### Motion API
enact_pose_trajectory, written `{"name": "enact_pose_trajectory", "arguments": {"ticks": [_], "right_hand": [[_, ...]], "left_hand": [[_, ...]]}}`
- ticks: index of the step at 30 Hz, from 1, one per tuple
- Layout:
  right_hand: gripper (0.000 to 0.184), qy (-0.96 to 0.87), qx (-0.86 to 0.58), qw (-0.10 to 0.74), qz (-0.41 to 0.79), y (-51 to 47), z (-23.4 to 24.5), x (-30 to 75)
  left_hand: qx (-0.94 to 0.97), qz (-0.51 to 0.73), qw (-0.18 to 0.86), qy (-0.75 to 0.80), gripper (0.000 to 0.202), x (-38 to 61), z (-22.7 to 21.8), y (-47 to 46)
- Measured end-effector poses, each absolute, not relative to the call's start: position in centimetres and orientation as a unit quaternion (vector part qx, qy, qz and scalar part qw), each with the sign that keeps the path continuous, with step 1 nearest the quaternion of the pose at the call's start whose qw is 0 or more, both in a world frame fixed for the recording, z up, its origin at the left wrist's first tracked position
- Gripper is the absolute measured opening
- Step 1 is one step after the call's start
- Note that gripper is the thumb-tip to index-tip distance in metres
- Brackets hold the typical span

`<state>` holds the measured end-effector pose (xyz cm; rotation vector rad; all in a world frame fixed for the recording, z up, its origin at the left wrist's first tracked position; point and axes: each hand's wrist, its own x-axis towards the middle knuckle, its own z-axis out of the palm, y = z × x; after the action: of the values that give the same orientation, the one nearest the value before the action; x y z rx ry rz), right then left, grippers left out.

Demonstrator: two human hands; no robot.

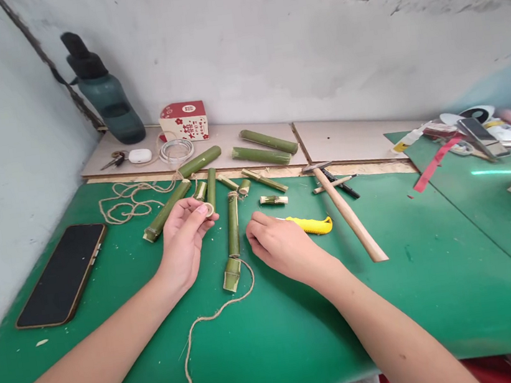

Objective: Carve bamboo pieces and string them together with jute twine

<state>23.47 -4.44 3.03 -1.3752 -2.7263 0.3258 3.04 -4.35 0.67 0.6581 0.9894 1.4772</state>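
My left hand is closed, with thumb and fingers pinching a piece of bamboo whose pale round cut end faces me. A green bamboo tube lines up right behind that end. My right hand rests low over the table with its fingers curled in. Whatever may be between them is hidden. Just beyond it lies a yellow-handled utility knife. Between my hands lies a jointed bamboo length with twine tied at its top. A loose strand of twine trails from its lower part toward me.
Several bamboo pieces lie farther back, beside a coil of twine. A hammer rests across a pen at right. A phone lies at left. Behind stand a bottle and a red-and-white box.
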Motion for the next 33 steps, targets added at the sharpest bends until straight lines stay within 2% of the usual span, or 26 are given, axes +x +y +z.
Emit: {"name": "enact_pose_trajectory", "arguments": {"ticks": [3, 7, 14, 16, 17, 19, 21, 23, 26, 28, 30, 33], "right_hand": [[0.013, -0.861, -0.479, 0.107, 0.132, -4.4, 3.0, 23.4], [0.01, -0.781, -0.521, 0.262, 0.224, -4.3, 2.6, 23.5], [0.012, -0.66, -0.51, 0.475, 0.282, -5.2, 3.0, 22.7], [0.011, -0.668, -0.431, 0.46, 0.395, -6.6, 3.7, 21.8], [0.01, -0.693, -0.358, 0.404, 0.478, -7.5, 4.0, 21.3], [0.012, -0.718, -0.167, 0.229, 0.636, -9.2, 4.4, 20.4], [0.02, -0.711, -0.087, 0.167, 0.678, -10.3, 4.4, 19.8], [0.017, -0.726, -0.128, 0.21, 0.642, -10.2, 4.0, 19.8], [0.012, -0.712, -0.318, 0.343, 0.523, -8.3, 3.3, 20.6], [0.011, -0.647, -0.42, 0.414, 0.484, -6.8, 3.0, 21.3], [0.02, -0.586, -0.456, 0.443, 0.503, -5.9, 2.8, 21.8], [0.034, -0.547, -0.444, 0.439, 0.558, -5.6, 2.6, 21.9]], "left_hand": [[0.276, 0.64, 0.579, 0.422, 0.035, 3.2, 0.6, -4.4], [0.278, 0.657, 0.565, 0.416, 0.041, 3.3, 0.8, -4.4], [0.275, 0.669, 0.552, 0.416, 0.05, 3.1, 0.6, -4.2], [0.267, 0.677, 0.551, 0.408, 0.05, 3.0, 0.5, -4.0], [0.265, 0.681, 0.548, 0.406, 0.05, 2.9, 0.5, -3.9], [0.264, 0.688, 0.542, 0.403, 0.048, 2.7, 0.6, -3.7], [0.265, 0.691, 0.537, 0.404, 0.045, 2.6, 0.7, -3.6], [0.271, 0.692, 0.53, 0.408, 0.039, 2.5, 0.7, -3.5], [0.303, 0.681, 0.519, 0.418, 0.032, 2.6, 0.6, -3.7], [0.343, 0.667, 0.512, 0.419, 0.031, 2.8, 0.6, -4.0], [0.411, 0.644, 0.498, 0.411, 0.03, 3.0, 0.8, -4.5], [0.522, 0.597, 0.466, 0.392, 0.03, 3.4, 0.9, -5.4]]}}
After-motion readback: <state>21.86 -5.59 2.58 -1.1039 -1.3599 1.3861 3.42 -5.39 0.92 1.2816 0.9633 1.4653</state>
